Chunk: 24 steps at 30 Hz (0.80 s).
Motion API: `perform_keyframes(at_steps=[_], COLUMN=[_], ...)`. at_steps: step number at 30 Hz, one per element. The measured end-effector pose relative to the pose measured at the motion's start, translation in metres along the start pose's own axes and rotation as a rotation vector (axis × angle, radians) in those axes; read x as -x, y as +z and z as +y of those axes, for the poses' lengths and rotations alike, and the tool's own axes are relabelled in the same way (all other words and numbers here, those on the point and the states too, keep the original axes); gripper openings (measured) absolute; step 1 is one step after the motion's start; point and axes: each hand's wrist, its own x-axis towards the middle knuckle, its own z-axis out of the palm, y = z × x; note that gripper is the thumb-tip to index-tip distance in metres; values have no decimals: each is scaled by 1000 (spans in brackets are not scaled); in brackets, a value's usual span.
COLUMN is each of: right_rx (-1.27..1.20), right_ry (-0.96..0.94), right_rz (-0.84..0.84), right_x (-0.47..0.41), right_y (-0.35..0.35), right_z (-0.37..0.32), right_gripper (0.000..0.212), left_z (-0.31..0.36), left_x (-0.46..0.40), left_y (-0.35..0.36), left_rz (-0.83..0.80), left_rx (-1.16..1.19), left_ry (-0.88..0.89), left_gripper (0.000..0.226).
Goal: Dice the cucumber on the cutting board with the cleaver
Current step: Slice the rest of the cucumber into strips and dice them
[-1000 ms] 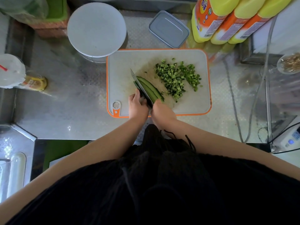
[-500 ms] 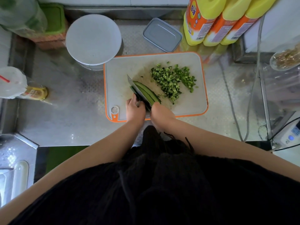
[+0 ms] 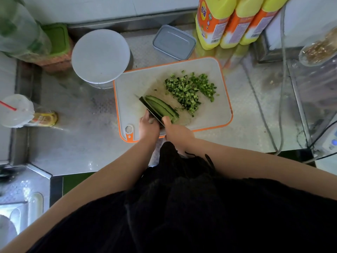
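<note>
A white cutting board (image 3: 131,84) with an orange rim lies on the steel counter. Long cucumber (image 3: 162,107) strips lie slantwise at its middle, and a pile of diced cucumber (image 3: 189,90) sits behind them to the right. The cleaver (image 3: 149,110) stands edge-down along the left side of the strips. My right hand (image 3: 176,129) grips its handle at the near end. My left hand (image 3: 148,125) is just left of the blade, fingers curled down on the near end of the cucumber.
A white round lid (image 3: 100,55) sits on a container at the board's back left, a grey lidded box (image 3: 174,42) behind it. Yellow bottles (image 3: 235,21) stand at the back right. Cables (image 3: 262,114) trail right of the board. A lidded cup (image 3: 15,110) stands far left.
The view has tilted, so the board sits lower in frame. Both hands and the cleaver keep nearly the same place along the cucumber strips.
</note>
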Motion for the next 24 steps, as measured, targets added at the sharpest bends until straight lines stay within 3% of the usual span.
perform_keyframes(at_steps=[8,13,17,20,24], right_rx=[-161,-132,-248,-210,-225], right_ry=[63,92,132,80,-34], right_rz=[1,10,-3,-18,-32], right_x=[2,-1,-4,4,15], right_y=[-5,-3,-6,-3,0], right_z=[5,8,13,14,16], right_gripper=[30,23,12,27,40], left_z=[15,8,7,18,18], left_x=[14,13,10,17,11], left_y=[-1,-2,-6,-5,-7], left_rz=[44,96,113,102,91], left_rx=[72,63,56,82,40], left_ry=[54,-1,-12,-14,10], left_gripper=[30,33,29,42,41])
